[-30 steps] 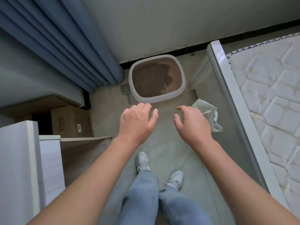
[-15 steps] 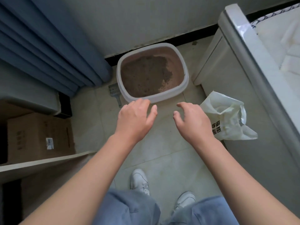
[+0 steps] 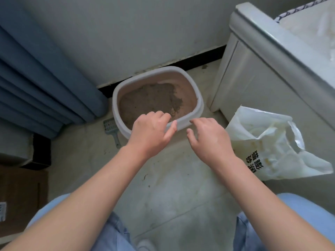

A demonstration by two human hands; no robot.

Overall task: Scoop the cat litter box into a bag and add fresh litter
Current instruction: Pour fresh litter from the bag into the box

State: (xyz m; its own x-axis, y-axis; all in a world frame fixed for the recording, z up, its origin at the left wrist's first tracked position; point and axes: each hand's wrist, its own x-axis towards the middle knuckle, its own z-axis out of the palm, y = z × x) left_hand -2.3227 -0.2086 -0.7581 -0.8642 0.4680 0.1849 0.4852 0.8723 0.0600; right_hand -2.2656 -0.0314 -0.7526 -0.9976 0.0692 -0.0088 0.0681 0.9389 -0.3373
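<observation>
A: Where does the litter box (image 3: 199,100) sit?

B: On the floor (image 3: 181,187), back against the wall's dark skirting, between the blue curtain (image 3: 41,82) on its left and the white bed frame (image 3: 257,73) on its right. White rim, brownish inside, with a patch of dark litter (image 3: 150,100) heaped toward the left and middle.

A: Hands?

B: Left hand (image 3: 150,131) is over the near rim, fingers spread and curled down, grip apart, holding nothing; whether it touches the rim, cannot tell. Right hand (image 3: 210,140) hovers just beside the near rim, fingers loosely apart, also empty.

A: Scoop?

B: A pale slotted scoop (image 3: 111,128) lies flat on the floor just left of the box, handle toward the person.

A: Bag?

B: White plastic bag (image 3: 272,147), printed characters on it, crumpled and open on the floor against the bed frame, right of the right hand. Cardboard box (image 3: 21,192) at the left edge. Knees in blue jeans (image 3: 112,232) below.
</observation>
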